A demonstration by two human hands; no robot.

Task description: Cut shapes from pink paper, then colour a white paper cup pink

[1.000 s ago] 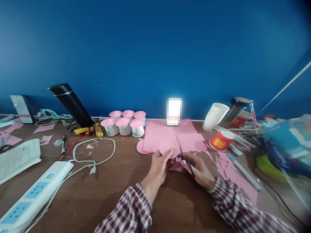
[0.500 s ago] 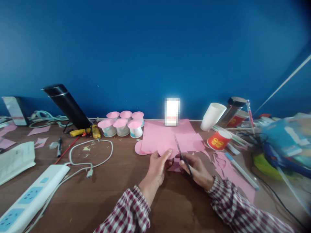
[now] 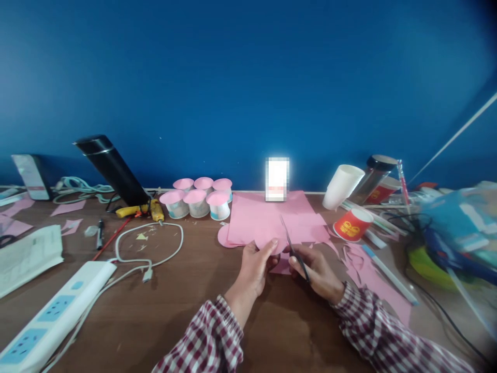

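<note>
My left hand (image 3: pixel 254 269) pinches the near edge of a rounded pink paper piece (image 3: pixel 267 239) over the wooden table (image 3: pixel 163 305). My right hand (image 3: pixel 316 272) grips black scissors (image 3: pixel 293 247) whose blades point up and away into the paper. Both hands sit close together just in front of a stack of pink paper sheets (image 3: pixel 267 215). Checked red-and-white sleeves cover both forearms.
Several pink-topped cups (image 3: pixel 198 199) stand left of the sheets. A tilted black flask (image 3: pixel 111 168), a white cable (image 3: pixel 149 248) and a white power strip (image 3: pixel 50 311) lie to the left. Right: a white cup (image 3: pixel 341 185), a red cup (image 3: pixel 353 224), pens, pink scraps (image 3: pixel 368 274), blurred blue clutter.
The view swayed slightly left and then back. My hands, paper and scissors keep almost the same pose.
</note>
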